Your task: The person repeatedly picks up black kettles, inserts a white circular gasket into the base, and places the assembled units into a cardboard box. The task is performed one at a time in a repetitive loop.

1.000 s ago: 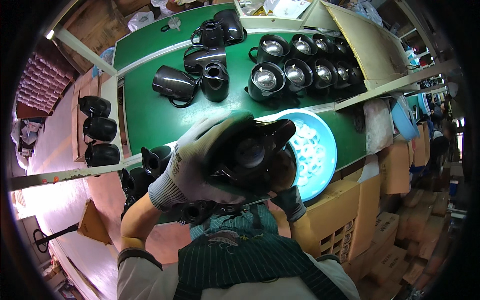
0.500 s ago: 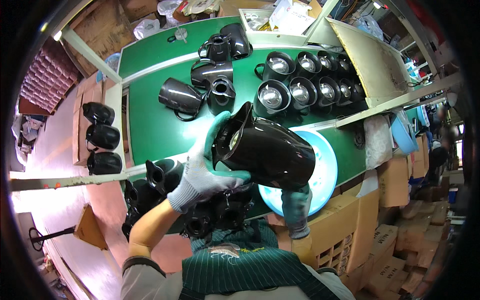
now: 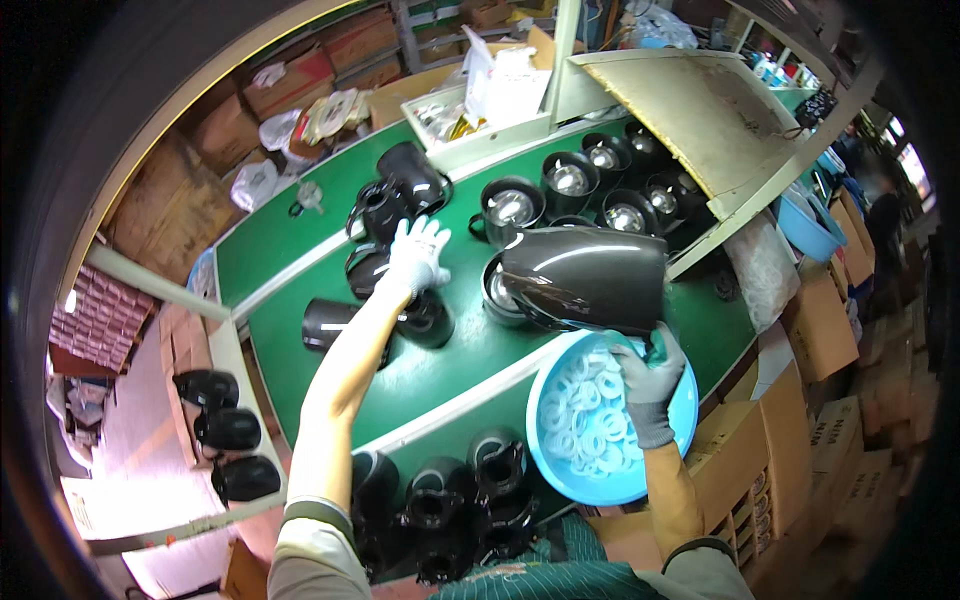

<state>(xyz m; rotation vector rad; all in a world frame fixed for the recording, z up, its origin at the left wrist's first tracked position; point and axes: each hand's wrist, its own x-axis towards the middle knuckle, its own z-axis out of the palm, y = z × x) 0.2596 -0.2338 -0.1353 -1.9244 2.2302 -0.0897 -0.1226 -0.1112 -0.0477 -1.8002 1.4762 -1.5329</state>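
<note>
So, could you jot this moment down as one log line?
left hand: open, over black pitchers | right hand: holding sideways pitcher | nearby: blue basin, pale rings inside | surface: green worktop

Green worktop (image 3: 275, 350) crossed by pale strips; at its far edge, a cream tray (image 3: 490, 148) with an open white box (image 3: 510, 90) standing in it; to the right of the tray, a slanting, stained cream panel (image 3: 690, 110); at the worktop's far left corner, a small clear object (image 3: 310, 195), and just beyond it, crumpled plastic bags (image 3: 255, 185); behind these, brown cardboard boxes (image 3: 290, 85); far left, a tall stack of pinkish packs (image 3: 110, 325); right side, a cloudy plastic bag (image 3: 760, 265), a blue tub (image 3: 808, 225) and, lower down, cardboard cartons (image 3: 840, 450), partly blurred.
</note>
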